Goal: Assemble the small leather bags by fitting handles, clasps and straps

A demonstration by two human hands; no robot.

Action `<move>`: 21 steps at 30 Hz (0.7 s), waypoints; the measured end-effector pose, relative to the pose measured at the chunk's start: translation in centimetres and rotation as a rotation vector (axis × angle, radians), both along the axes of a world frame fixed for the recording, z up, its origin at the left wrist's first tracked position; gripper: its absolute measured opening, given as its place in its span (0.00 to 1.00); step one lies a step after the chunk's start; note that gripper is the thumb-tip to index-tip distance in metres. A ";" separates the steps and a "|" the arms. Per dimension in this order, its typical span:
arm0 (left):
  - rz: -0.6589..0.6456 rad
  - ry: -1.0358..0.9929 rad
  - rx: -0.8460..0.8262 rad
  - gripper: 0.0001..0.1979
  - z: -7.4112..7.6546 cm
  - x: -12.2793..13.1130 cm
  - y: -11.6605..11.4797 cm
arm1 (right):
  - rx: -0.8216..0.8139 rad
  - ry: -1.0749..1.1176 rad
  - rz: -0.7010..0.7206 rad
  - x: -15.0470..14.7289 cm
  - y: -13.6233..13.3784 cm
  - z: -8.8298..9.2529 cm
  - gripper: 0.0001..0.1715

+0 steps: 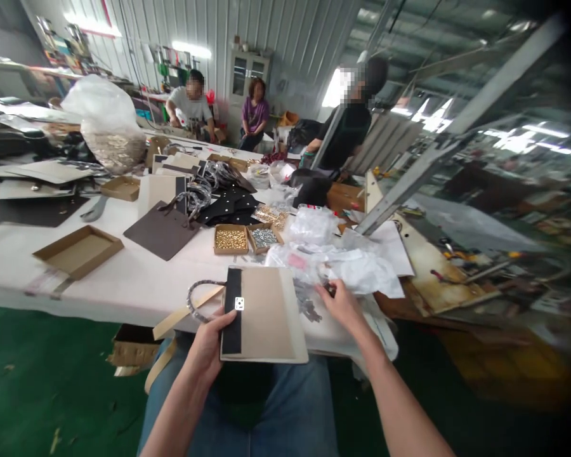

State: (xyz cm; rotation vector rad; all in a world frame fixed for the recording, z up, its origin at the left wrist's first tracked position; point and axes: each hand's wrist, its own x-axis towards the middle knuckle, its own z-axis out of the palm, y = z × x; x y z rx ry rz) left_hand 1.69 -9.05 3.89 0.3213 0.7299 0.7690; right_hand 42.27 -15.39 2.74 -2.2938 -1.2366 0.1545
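Note:
My left hand [212, 343] grips the left edge of a beige bag panel [271, 311], thumb on its black strip. A small white square plate with a dark centre [239, 304] sits on that strip. From the panel's left side loops a plastic-wrapped handle [190, 298], with a tan strap [185, 314] trailing beside it. My right hand [337, 301] is at the table's near right, fingers pinched around something small and dark that I cannot make out. Clear plastic bags [356, 266] lie just beyond it, and small dark pieces [309, 310] lie to its left.
Boxes of gold studs [231, 239] and silver studs [265, 237] stand mid-table. A shallow cardboard box [78, 251] and a dark brown panel [162, 230] lie left. A slanted metal post [409, 171] rises at right. Several people are beyond the table, one person [347, 133] near the post.

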 end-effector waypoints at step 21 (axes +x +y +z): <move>-0.165 0.038 0.151 0.17 3.4 -5.0 -1.8 | 0.137 -0.431 0.435 1.4 -2.2 -2.6 0.26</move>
